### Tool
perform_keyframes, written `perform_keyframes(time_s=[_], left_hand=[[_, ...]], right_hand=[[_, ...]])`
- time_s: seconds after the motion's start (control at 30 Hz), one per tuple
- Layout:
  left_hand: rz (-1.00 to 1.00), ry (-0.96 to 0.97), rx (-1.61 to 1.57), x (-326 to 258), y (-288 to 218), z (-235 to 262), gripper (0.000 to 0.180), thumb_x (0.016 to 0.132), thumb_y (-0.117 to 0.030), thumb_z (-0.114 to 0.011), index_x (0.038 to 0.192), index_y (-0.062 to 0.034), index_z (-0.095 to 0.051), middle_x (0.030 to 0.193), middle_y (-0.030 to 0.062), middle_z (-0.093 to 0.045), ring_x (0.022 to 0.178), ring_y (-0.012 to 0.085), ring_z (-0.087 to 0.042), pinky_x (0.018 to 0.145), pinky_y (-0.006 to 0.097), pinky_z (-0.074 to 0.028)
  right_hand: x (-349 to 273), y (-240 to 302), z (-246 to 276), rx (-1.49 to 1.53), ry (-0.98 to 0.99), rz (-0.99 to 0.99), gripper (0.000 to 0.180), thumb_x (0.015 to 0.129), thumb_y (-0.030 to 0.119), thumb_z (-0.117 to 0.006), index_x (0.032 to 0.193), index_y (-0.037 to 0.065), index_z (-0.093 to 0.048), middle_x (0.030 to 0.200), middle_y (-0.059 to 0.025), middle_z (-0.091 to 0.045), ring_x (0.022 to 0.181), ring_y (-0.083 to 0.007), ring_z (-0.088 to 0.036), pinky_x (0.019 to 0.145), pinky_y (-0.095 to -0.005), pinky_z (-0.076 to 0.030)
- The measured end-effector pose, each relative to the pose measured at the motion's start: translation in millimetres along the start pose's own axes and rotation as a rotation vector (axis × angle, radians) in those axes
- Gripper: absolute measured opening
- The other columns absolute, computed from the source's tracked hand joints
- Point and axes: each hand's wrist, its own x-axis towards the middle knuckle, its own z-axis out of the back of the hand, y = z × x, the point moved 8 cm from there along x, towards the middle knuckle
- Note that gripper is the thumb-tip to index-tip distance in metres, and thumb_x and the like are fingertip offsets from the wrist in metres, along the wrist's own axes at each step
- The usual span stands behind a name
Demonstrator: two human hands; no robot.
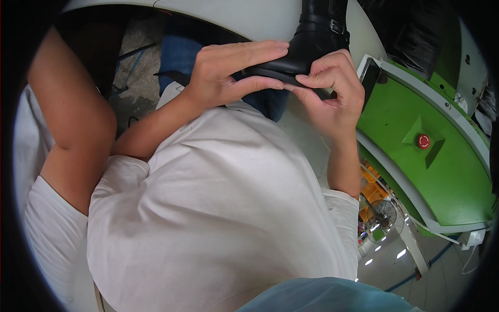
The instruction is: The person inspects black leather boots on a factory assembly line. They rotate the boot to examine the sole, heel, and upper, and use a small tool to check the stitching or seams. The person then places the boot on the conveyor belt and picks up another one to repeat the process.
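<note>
A black ankle boot point(296, 52) with a strap and a silver buckle is between my hands, its toe toward the left and its shaft running out at the top edge. My left hand point(226, 73) clasps the toe, fingers stretched along the upper and thumb under the sole. My right hand point(335, 93) is closed round the sole edge nearer the heel, fingers bent. Both thumb tips almost meet beneath the sole. Part of the sole is hidden by my fingers.
A white curved table point(234, 18) lies beyond my hands. At right stands a green machine point(421, 151) with a red push button point(423, 141). A fan point(382, 214) is lower right. Another person's bare arm point(73, 109) is close on my left.
</note>
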Motion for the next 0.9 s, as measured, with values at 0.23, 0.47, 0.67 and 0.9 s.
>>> perform_keyframes(time_s=[0.23, 0.47, 0.67, 0.9], left_hand=[[0.11, -0.015, -0.023, 7, -9, 2, 0.049, 0.085, -0.006, -0.094, 0.131, 0.004, -0.081, 0.129, 0.0232, -0.083, 0.118, 0.0352, -0.083, 0.1, 0.039, -0.065], [0.199, 0.038, -0.063, 9, -5, 4, 0.045, 0.084, -0.005, -0.095, 0.127, 0.0033, -0.083, 0.127, 0.0207, -0.084, 0.116, 0.0319, -0.083, 0.103, 0.038, -0.063], [0.217, 0.126, 0.009, 29, 2, 10, 0.045, 0.088, -0.005, -0.093, 0.131, 0.0045, -0.081, 0.136, 0.0227, -0.08, 0.129, 0.0304, -0.077, 0.113, 0.04, -0.058], [0.024, 0.181, 0.12, 45, -12, -9, 0.047, 0.085, -0.01, -0.097, 0.127, 0.0055, -0.081, 0.134, 0.0249, -0.081, 0.126, 0.0331, -0.079, 0.111, 0.041, -0.06]], right_hand=[[1, -16, 8, 0.104, 0.043, -0.355, 0.045, 0.064, 0.003, -0.104, 0.101, 0.009, -0.079, 0.087, 0.0004, -0.067, 0.081, -0.0127, -0.058, 0.068, -0.0284, -0.046], [7, -22, 4, 0.265, 0.044, -0.537, 0.075, 0.064, 0.006, -0.102, 0.132, 0.015, -0.073, 0.089, 0.0056, -0.066, 0.079, -0.0093, -0.054, 0.073, -0.0265, -0.049], [3, -25, -2, 0.206, -0.082, -0.413, 0.081, 0.067, 0.004, -0.102, 0.142, 0.014, -0.072, 0.095, 0.0067, -0.064, 0.081, -0.0063, -0.05, 0.071, -0.022, -0.043], [-14, -27, 40, -0.04, -0.194, -0.111, 0.075, 0.064, 0.024, -0.105, 0.133, 0.014, -0.077, 0.103, -0.0023, -0.074, 0.094, -0.0216, -0.069, 0.083, -0.0374, -0.058]])
